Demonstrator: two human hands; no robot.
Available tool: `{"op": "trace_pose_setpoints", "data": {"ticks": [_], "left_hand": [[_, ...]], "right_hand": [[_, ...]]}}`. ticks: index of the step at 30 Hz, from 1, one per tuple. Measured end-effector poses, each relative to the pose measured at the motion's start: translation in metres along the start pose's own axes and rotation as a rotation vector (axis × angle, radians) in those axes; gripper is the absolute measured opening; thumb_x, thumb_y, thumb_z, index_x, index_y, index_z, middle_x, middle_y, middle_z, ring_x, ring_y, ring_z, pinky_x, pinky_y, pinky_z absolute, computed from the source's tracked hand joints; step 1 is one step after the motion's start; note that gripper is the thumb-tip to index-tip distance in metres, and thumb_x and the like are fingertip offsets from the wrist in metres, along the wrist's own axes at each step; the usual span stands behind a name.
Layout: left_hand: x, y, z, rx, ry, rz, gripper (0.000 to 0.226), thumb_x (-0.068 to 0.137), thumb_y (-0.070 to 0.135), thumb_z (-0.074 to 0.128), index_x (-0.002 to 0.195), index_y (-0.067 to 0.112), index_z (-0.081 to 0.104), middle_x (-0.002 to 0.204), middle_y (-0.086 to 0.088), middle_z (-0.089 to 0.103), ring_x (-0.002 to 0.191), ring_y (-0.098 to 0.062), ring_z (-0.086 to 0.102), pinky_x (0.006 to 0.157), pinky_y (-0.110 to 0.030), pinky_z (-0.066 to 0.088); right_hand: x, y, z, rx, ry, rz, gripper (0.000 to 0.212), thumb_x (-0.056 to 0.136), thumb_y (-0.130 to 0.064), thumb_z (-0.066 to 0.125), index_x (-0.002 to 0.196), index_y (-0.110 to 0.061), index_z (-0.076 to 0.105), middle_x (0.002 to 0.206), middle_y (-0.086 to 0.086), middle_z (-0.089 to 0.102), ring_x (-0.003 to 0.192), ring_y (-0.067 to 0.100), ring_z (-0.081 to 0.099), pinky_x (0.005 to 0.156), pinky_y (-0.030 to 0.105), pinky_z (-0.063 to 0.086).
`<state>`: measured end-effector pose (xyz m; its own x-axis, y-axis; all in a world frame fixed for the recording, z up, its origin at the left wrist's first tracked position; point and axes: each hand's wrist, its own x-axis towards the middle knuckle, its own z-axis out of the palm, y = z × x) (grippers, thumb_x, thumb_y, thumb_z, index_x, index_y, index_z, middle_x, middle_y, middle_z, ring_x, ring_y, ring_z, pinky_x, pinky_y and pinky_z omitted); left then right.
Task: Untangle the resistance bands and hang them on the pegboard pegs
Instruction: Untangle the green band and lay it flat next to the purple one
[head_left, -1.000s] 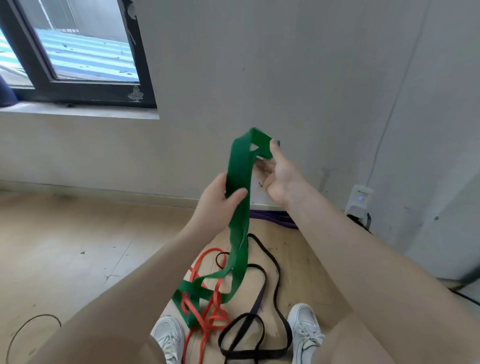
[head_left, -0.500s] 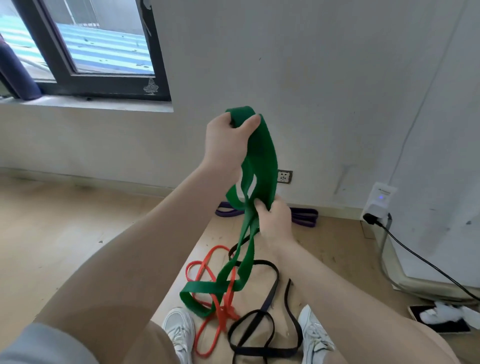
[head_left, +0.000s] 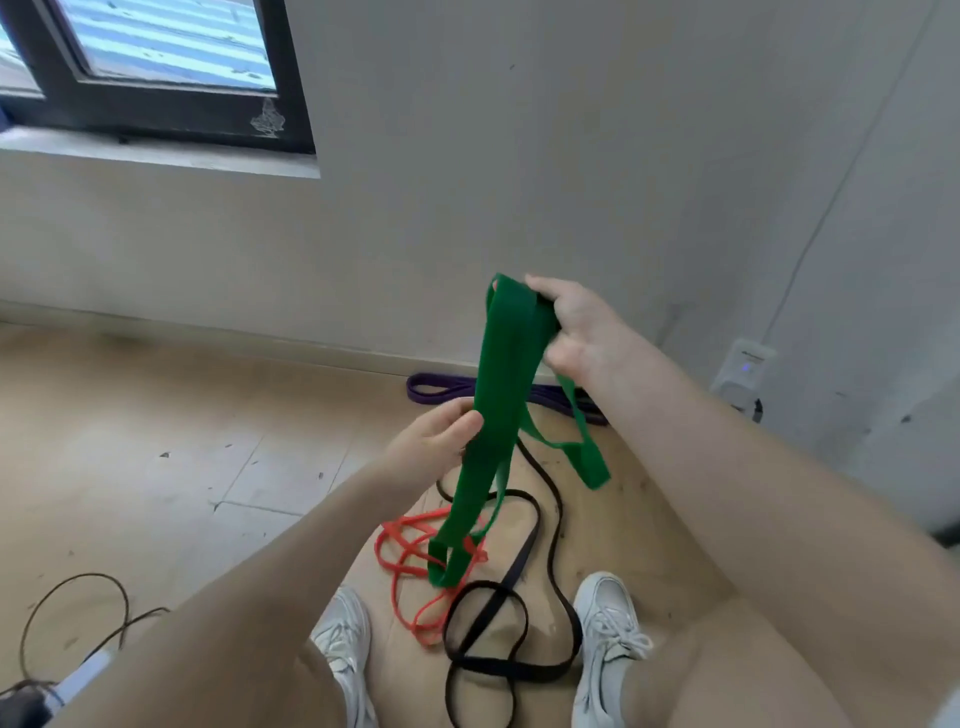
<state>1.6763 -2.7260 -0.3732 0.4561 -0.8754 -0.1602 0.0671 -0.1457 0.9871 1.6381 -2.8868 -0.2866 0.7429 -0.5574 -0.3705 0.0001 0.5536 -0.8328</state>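
A: Hands?

B: Right hand (head_left: 576, 332) is the higher one, fingers curled over the folded top of the green band (head_left: 496, 405); firm grip there. Left hand (head_left: 434, 441) sits lower, thumb pressed on the front of the same band, fingers behind it, so it pinches the strands about midway down.

A: Where does the band run?

B: From the right hand it drops past the left hand to the floor (head_left: 156, 467). The low end lies over the red band (head_left: 410, 566). 1 loose loop hangs off to the right, below the right wrist.

A: Other bands?

B: Red band is in coils on the floor between the 2 white shoes (head_left: 608, 618) and a bit ahead of them. Black band (head_left: 519, 561) loops beside it, crossing itself near the shoes; whether it is knotted with the red one I cannot tell. Purple band (head_left: 441, 387) lies flat by the skirting, apart from the heap.

A: Surroundings?

B: Dark-framed window (head_left: 171, 109) upper left, white plug unit (head_left: 745, 366) on the wall at right, thin dark cable (head_left: 72, 608) on the floor at lower left
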Motion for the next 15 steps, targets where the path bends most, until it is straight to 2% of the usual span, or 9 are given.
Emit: {"op": "trace_pose_setpoints", "data": {"ticks": [2,4,6,8,10,12,14,15], "left_hand": [[0.001,0.003,-0.002,0.056,0.108,0.106,0.021,0.094,0.006,0.047,0.106,0.019,0.059,0.101,-0.001,0.067,0.09,-0.007,0.065,0.079,-0.02,0.053],[0.004,0.009,-0.003,0.017,0.226,0.16,0.021,0.092,0.002,0.051,0.098,0.019,0.062,0.092,0.001,0.069,0.085,-0.008,0.067,0.074,-0.02,0.054],[0.01,0.024,-0.002,-0.072,0.355,0.194,0.016,0.091,0.005,0.054,0.095,0.018,0.063,0.088,0.001,0.07,0.084,-0.013,0.067,0.071,-0.023,0.055],[0.02,0.043,-0.001,-0.194,0.452,0.18,0.01,0.091,0.011,0.057,0.096,0.015,0.063,0.091,-0.002,0.069,0.086,-0.016,0.067,0.074,-0.028,0.057],[0.032,0.058,0.001,-0.272,0.508,0.098,0.012,0.091,0.02,0.059,0.099,0.013,0.064,0.098,-0.006,0.068,0.093,-0.022,0.065,0.082,-0.038,0.056],[0.039,0.069,0.007,-0.259,0.531,0.018,0.019,0.088,0.031,0.063,0.098,0.016,0.066,0.102,-0.008,0.067,0.099,-0.029,0.062,0.087,-0.048,0.053],[0.041,0.077,0.013,-0.257,0.518,-0.011,0.022,0.085,0.035,0.065,0.097,0.016,0.066,0.103,-0.008,0.067,0.099,-0.03,0.062,0.087,-0.047,0.053],[0.042,0.08,0.014,-0.29,0.503,-0.01,0.021,0.086,0.032,0.065,0.096,0.013,0.065,0.101,-0.009,0.068,0.096,-0.028,0.064,0.083,-0.041,0.055]], "right_hand": [[0.005,-0.002,0.0,0.087,-0.005,-0.052,0.024,0.096,-0.017,0.05,0.078,-0.004,0.057,0.054,0.006,0.065,0.047,0.015,0.064,0.056,0.026,0.054],[0.013,-0.001,-0.005,0.165,-0.017,-0.114,0.025,0.095,-0.025,0.053,0.091,-0.001,0.058,0.071,0.01,0.068,0.063,0.015,0.067,0.063,0.025,0.057],[0.014,0.014,-0.014,-0.009,-0.004,-0.09,0.047,0.093,-0.045,0.049,0.108,-0.001,0.058,0.097,0.014,0.066,0.088,0.021,0.064,0.075,0.028,0.056],[0.006,0.046,-0.027,-0.34,0.022,-0.025,0.055,0.091,-0.058,0.04,0.109,-0.01,0.06,0.107,0.007,0.065,0.098,0.021,0.061,0.089,0.031,0.048],[-0.008,0.086,-0.04,-0.576,-0.024,-0.066,0.046,0.091,-0.056,0.044,0.11,-0.018,0.061,0.107,-0.004,0.066,0.102,0.015,0.061,0.093,0.027,0.044],[-0.018,0.118,-0.049,-0.721,-0.104,-0.117,0.03,0.086,-0.045,0.061,0.108,-0.026,0.055,0.106,-0.011,0.062,0.104,0.007,0.059,0.09,0.019,0.045],[-0.012,0.143,-0.056,-0.803,-0.086,-0.163,0.041,0.077,-0.036,0.073,0.111,-0.03,0.049,0.11,-0.012,0.059,0.109,0.007,0.056,0.095,0.025,0.044],[-0.007,0.149,-0.056,-0.824,-0.041,-0.178,0.044,0.076,-0.033,0.074,0.111,-0.03,0.048,0.11,-0.013,0.058,0.11,0.008,0.055,0.097,0.029,0.043]]}}
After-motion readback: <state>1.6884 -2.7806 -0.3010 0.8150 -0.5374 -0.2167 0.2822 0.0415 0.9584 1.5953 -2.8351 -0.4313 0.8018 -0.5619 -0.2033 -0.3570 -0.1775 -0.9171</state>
